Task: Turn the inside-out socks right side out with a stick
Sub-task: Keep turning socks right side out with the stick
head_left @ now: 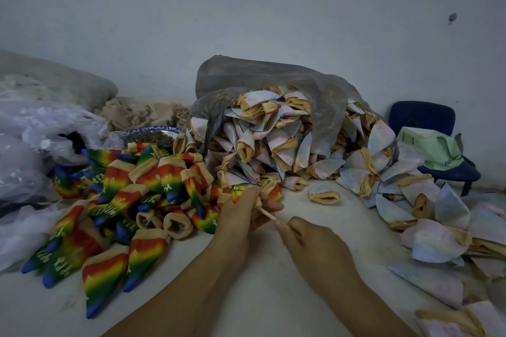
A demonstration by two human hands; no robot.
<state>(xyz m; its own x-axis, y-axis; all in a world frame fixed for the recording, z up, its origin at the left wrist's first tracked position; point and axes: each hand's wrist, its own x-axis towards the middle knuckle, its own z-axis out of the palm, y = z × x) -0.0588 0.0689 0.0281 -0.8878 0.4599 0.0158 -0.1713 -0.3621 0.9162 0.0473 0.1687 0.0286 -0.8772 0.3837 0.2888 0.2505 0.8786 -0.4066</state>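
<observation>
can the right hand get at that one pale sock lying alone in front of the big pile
Probably yes: the lone sock lies on bare table just beyond the right hand, nothing between. That hand pinches the stick, so it must let go first.

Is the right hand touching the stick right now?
Touching. The head view shows the right hand pinching the near end of the stick, with no gap between them. The left hand holds its other end.

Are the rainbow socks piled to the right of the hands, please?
No, the rainbow socks lie left of the left hand; the pale inside-out socks lie on the right.
</observation>
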